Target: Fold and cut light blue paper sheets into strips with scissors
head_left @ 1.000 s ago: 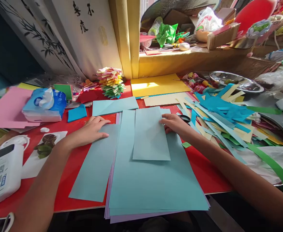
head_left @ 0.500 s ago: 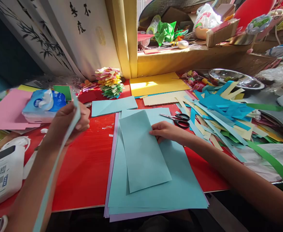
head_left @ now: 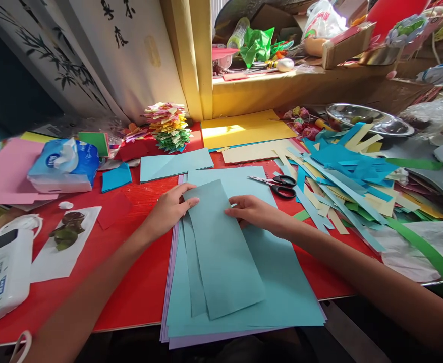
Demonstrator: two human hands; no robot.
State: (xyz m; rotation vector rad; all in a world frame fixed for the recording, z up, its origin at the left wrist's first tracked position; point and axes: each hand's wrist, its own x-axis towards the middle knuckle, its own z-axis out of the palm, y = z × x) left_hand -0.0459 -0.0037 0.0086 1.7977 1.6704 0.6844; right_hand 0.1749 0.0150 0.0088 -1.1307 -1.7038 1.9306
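A light blue paper sheet (head_left: 229,252), long and rectangular, is gripped at its upper end by both my hands. My left hand (head_left: 176,204) pinches the top left corner between thumb and fingers. On the right edge, my right hand (head_left: 246,210) is closed, its lower fingers partly hidden. Along the sheet's left side shows a paper strip (head_left: 195,282) of the same colour, partly covered. Beneath lies a stack of larger light blue sheets (head_left: 282,292), with lilac sheets showing at its edges. Black-handled scissors (head_left: 282,186) rest just beyond my right hand.
A heap of cut paper strips (head_left: 350,176) spreads at the right. Folded blue paper (head_left: 176,164) and yellow paper (head_left: 247,130) lie behind. At the left are a tissue pack (head_left: 64,166), a white box (head_left: 4,277) and a napkin with dark green pieces. A metal bowl (head_left: 369,121) stands at the back.
My left hand came down from the left, where it held up a long light blue strip, to the sheet's top left corner. The sheet has shifted slightly; a strip now shows beside it.
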